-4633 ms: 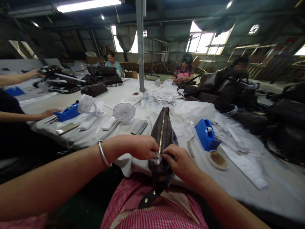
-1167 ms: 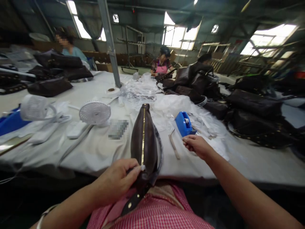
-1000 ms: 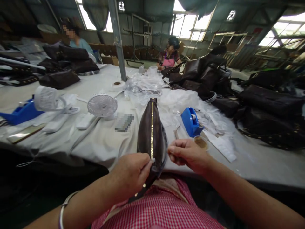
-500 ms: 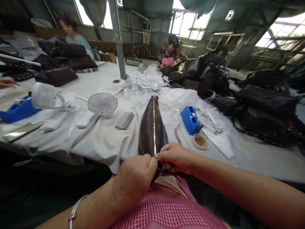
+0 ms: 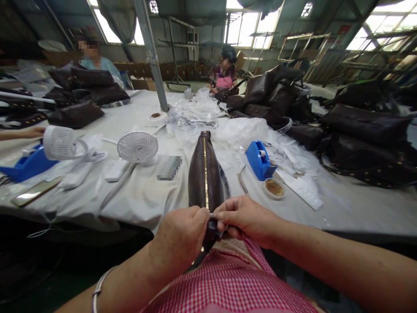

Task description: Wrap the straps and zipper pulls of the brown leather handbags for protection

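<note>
A dark brown leather bag (image 5: 197, 178) stands on the table edge in front of me, its gold zipper (image 5: 206, 174) running lengthwise along the top. At the zipper's near end, my left hand (image 5: 184, 230) is closed in a pinch, fingertips against a small pale piece (image 5: 211, 215). From the other side my right hand (image 5: 243, 216) pinches the same piece between thumb and forefinger, its other fingers curled below. What exactly the piece is, I cannot make out. Part of the bag's near end and a dark strap with gold studs show below my hands.
Right of the bag are a blue tape dispenser (image 5: 259, 161), a small round dish (image 5: 274, 188) and plastic wrapping (image 5: 244, 132). Leftward stand white fans (image 5: 137, 147), another blue dispenser (image 5: 31, 163) and a phone (image 5: 37, 191). Dark bags (image 5: 365, 130) pile up at right. Co-workers sit beyond.
My view has shifted slightly. My fingertips have parted a little, and the pale piece now shows between them. At far left, a co-worker's arm reaches farther in, behind the fan.
</note>
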Motion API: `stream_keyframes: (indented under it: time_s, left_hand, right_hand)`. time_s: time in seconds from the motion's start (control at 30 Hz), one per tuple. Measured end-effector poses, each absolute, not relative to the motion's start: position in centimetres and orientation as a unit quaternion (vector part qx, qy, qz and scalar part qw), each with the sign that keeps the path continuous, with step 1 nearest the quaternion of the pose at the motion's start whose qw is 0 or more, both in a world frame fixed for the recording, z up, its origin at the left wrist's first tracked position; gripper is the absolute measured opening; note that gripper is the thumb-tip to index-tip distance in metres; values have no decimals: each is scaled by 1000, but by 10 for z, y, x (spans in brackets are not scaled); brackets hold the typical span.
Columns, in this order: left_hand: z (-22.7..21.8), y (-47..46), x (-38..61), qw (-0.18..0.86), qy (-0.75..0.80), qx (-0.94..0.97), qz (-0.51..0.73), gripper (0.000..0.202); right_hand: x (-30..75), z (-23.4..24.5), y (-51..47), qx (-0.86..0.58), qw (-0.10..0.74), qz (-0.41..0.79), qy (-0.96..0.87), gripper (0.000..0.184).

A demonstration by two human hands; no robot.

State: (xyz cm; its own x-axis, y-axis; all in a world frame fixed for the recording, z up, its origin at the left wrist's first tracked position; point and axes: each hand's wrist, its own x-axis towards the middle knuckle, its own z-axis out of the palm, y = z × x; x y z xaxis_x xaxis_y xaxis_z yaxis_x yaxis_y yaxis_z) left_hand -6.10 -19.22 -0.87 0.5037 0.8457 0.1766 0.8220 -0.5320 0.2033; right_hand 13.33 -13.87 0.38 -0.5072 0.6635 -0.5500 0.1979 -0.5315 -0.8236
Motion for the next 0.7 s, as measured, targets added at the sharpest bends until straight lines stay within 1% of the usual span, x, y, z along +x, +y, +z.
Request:
stream_keyframes:
  time_s: [0.03,0.13,0.2,0.27,0.4,0.47,0.57,0.7]
  left_hand:
    - [-8,-192,-60,34,485,866,121,20]
    - [-5,-192,-57,15,486,868,105,21]
    - [0,-190,-55,32,490,864,109,25]
    - [7,-185,-54,86,517,845,112,29]
    - [20,-173,-55,249,572,776,95,36]
    - [25,-168,-57,305,578,751,92,37]
    - [29,-163,-58,344,584,730,85,34]
    - [31,-160,-57,363,588,719,76,31]
  right_hand:
    - [133,5,-141,-479,167,735,-449,9]
    - [130,8,-145,-500,186,734,-420,19]
    - [129,8,-146,-498,188,738,-415,19]
    - [128,8,-147,-490,185,745,-413,18]
    - [125,8,-145,-488,178,742,-423,19]
    - [123,8,-143,-493,171,734,-434,20]
    - [120,4,-140,-491,159,727,-453,18]
    - [118,-1,-137,-478,145,726,-472,17]
